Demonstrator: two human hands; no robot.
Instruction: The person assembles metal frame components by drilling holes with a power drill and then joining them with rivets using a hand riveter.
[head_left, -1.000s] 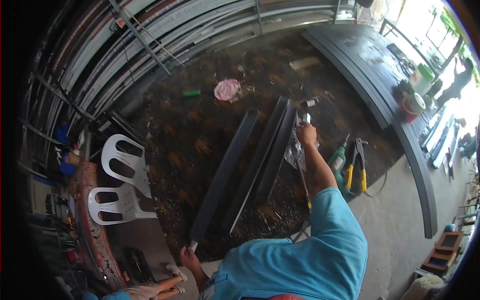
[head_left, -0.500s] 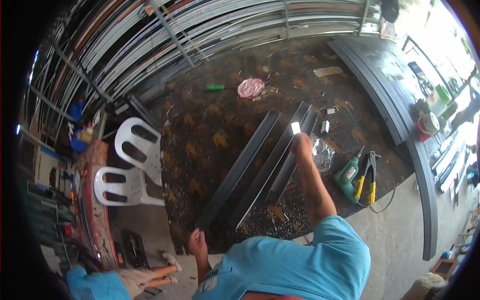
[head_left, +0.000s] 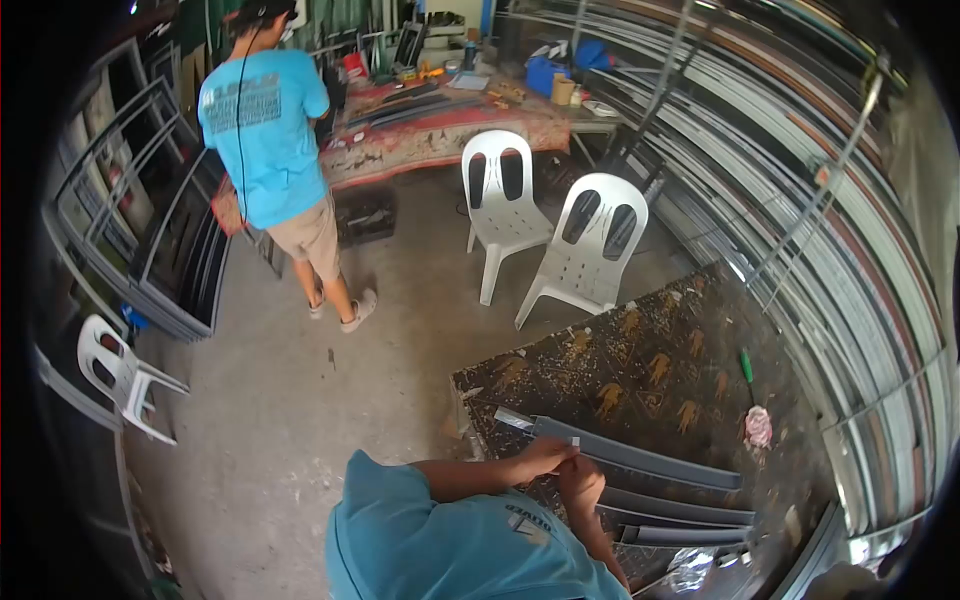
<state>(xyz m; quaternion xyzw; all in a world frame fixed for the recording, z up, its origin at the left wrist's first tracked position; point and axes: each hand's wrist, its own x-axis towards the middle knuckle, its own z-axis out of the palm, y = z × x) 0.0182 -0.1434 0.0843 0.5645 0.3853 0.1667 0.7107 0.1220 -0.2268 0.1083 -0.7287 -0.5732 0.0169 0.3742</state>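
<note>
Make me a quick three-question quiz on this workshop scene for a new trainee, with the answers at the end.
1. True or false: the left hand and the right hand are stretched far apart.
2. Multiple choice: what colour is the handle near the crumpled pink bundle? a) yellow b) green c) orange
3. Count: how many white chairs are in view?

Key:
1. False; they are close together.
2. b) green.
3. Three: two beyond the dark patterned table and one at the far left of the picture.
</note>
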